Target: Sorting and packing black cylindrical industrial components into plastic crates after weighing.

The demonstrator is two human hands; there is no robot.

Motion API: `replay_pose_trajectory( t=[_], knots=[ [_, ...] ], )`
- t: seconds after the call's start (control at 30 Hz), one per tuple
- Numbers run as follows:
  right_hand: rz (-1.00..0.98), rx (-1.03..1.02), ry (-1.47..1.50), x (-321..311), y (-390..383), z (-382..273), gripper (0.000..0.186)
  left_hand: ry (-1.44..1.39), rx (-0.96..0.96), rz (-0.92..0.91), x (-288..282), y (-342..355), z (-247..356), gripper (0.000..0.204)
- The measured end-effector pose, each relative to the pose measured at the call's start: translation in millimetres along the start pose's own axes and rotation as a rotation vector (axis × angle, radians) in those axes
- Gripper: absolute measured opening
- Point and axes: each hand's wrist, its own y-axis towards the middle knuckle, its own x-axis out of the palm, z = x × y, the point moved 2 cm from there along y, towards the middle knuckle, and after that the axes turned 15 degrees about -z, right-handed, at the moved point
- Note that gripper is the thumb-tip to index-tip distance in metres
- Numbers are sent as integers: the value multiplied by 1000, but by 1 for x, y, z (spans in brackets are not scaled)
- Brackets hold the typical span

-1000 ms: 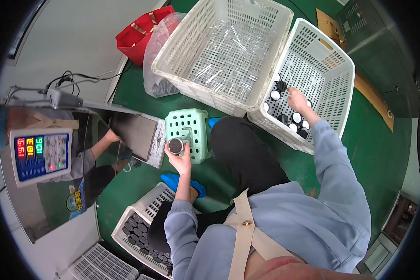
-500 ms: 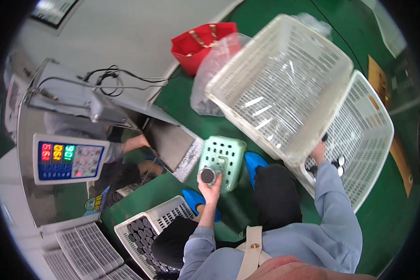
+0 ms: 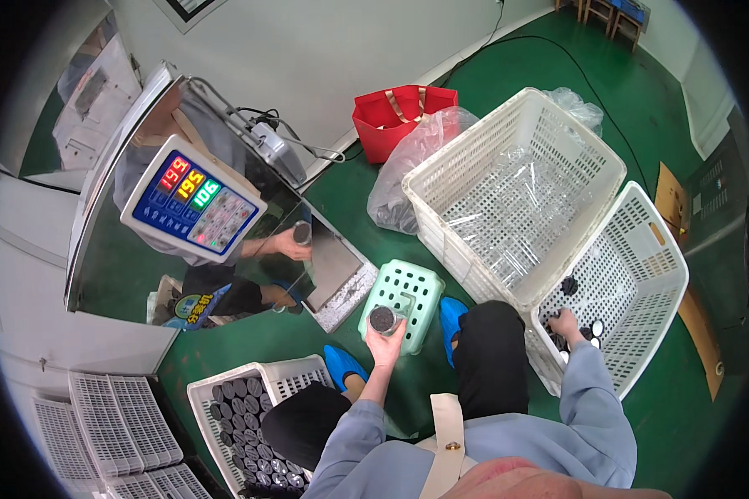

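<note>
My left hand is wrapped round a clear cylindrical jar with dark contents showing at its open-looking top. It is held over a mint-green plastic stool with slots in its seat. My right hand reaches down into the near end of a white slotted basket, its fingers curled among loose lids. What those fingers hold, if anything, cannot be made out. White round lids lie just beside the hand, and a black lid rests a little farther off.
A larger white crate holds many clear empty jars. At lower left, another white basket contains several dark-topped jars. A metal machine with a lit control panel stands left, its tray near the stool. A red bag sits behind.
The view has shifted and tilted upward. My left hand still holds the jar over the stool, its top turned more toward view. My right hand has moved deeper among the lids.
</note>
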Motion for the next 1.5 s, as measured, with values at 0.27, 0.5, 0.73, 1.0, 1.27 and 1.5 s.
replay_pose_trajectory(
  t=[0.27, 0.5, 0.73, 1.0, 1.27, 1.5],
  knots=[
    [-100, -634, 1354, -129, -118, -62, 47, -19, 72, -44, -22, -13, 77, 64],
    [-160, -935, 1276, -90, -238, -222, 59, -75, 101, -157, -33, -37, 114, 66],
    [1, -990, 330, -74, -273, -270, 59, -67, 125, -151, -49, -62, 132, 67],
    [198, -1162, 122, -90, -322, -340, 49, -85, 229, -113, -60, -63, 148, 67],
    [-25, -1474, -237, -58, -379, -410, 66, -179, 291, -204, -64, -75, 165, 65],
    [-97, -1505, -322, -50, -388, -420, 64, -248, 289, -174, -68, -79, 166, 64]
  ],
)
